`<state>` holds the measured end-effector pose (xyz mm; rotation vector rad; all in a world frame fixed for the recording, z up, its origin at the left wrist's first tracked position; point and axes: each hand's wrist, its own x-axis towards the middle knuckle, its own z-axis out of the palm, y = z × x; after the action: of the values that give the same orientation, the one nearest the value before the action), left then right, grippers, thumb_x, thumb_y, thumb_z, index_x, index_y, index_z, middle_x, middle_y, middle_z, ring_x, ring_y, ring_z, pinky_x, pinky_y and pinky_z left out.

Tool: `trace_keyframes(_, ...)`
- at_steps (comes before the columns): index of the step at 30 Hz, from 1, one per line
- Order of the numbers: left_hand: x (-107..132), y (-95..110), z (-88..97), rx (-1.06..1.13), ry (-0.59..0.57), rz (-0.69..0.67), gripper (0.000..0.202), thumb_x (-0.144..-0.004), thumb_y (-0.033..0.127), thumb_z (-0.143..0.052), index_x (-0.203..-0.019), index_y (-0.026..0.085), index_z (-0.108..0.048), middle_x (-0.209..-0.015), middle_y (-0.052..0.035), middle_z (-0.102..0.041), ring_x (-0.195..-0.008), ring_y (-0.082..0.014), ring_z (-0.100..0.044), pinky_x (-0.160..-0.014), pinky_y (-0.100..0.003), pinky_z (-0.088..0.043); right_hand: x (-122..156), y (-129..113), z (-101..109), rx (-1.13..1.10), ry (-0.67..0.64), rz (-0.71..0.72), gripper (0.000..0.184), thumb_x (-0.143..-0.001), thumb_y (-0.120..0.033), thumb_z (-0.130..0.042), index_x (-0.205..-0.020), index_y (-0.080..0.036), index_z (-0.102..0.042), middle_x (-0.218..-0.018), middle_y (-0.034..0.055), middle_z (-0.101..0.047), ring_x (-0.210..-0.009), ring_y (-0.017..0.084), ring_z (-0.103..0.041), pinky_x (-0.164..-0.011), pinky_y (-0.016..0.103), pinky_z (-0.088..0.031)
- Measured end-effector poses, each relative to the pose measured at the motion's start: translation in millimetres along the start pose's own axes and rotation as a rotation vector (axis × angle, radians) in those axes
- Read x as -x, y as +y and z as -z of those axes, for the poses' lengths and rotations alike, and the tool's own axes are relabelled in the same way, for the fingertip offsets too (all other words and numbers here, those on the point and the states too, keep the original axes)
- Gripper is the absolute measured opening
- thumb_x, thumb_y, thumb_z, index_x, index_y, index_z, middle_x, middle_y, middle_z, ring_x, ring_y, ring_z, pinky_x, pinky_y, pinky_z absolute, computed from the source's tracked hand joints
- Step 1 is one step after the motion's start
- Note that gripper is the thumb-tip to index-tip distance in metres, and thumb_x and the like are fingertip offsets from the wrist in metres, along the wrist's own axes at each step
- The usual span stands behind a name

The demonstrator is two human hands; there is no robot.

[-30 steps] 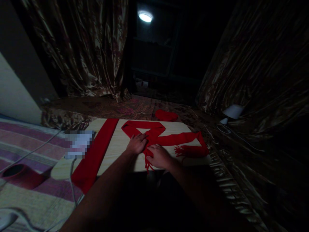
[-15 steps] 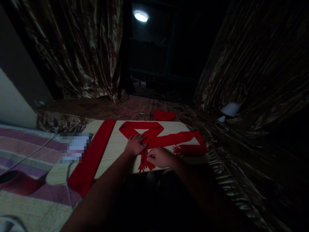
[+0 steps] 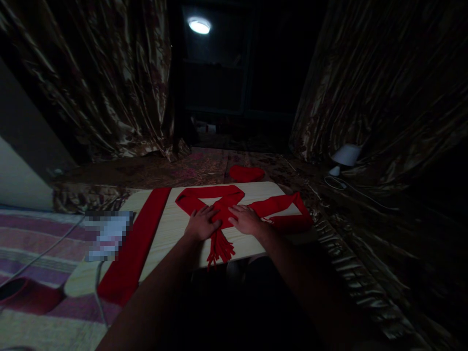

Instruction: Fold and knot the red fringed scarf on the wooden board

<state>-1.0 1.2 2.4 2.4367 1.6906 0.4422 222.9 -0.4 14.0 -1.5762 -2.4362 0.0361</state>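
Observation:
A red fringed scarf [image 3: 210, 197] lies looped and crossed on a pale wooden board [image 3: 174, 222]. My left hand [image 3: 200, 224] rests flat on the board at the left of the crossing, fingers stretched onto the scarf. My right hand [image 3: 245, 219] lies flat on the crossing's right side, fingers spread and pressing the cloth. One fringed end [image 3: 219, 247] hangs over the board's near edge between my hands. The other end runs right to a fold [image 3: 292, 210]. A second red scarf [image 3: 136, 243] lies straight along the board's left part.
A red heart-shaped cushion [image 3: 246, 172] sits beyond the board. A blurred pale item [image 3: 107, 234] lies at the board's left. A red cylinder [image 3: 22, 295] stands on the striped rug. A white lamp [image 3: 343, 157] with cable sits right. Shiny curtains [image 3: 109, 83] hang around.
My right hand has let go of the fringed end near the board's edge and moved up, flat onto the crossing. The fringe now hangs free. The view shifted slightly.

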Motion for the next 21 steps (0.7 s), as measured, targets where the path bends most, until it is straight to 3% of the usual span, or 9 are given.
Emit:
trace_keyframes(10,1.4,0.5,-0.9,0.013,0.035,-0.005,0.056,-0.094,0.055,-0.045,-0.144,0.031,-0.054,-0.157,-0.0034,-0.044,-0.146,-0.0285,-0.036,-0.118,-0.055,-0.024,17.7,-8.1,13.9,0.048,0.057,0.060,0.043,-0.090,-0.043,-0.058,-0.123,-0.018,-0.071,-0.120,0.0117,-0.070,-0.114,0.026,-0.058,-0.100,0.036,-0.041)
trace_keyframes(15,0.2,-0.2,-1.2,0.013,0.016,-0.009,0.055,-0.094,0.054,-0.045,-0.144,0.031,-0.054,-0.156,-0.0037,-0.043,-0.146,-0.0287,-0.036,-0.118,-0.056,-0.024,21.5,-12.3,4.4,0.033,0.177,-0.014,0.037,-0.098,-0.042,-0.048,-0.104,-0.020,-0.077,-0.104,0.0093,-0.074,-0.101,0.023,-0.061,-0.095,0.035,-0.041)
trace_keyframes(21,1.6,-0.7,-2.0,0.010,0.033,0.005,0.054,-0.095,0.056,-0.042,-0.143,0.034,-0.054,-0.157,-0.0023,-0.043,-0.147,-0.0281,-0.035,-0.118,-0.057,-0.023,25.5,-12.5,0.2,0.018,0.237,0.000,0.029,-0.097,-0.031,-0.049,-0.107,-0.022,-0.076,-0.105,0.0056,-0.075,-0.102,0.022,-0.061,-0.093,0.033,-0.042)
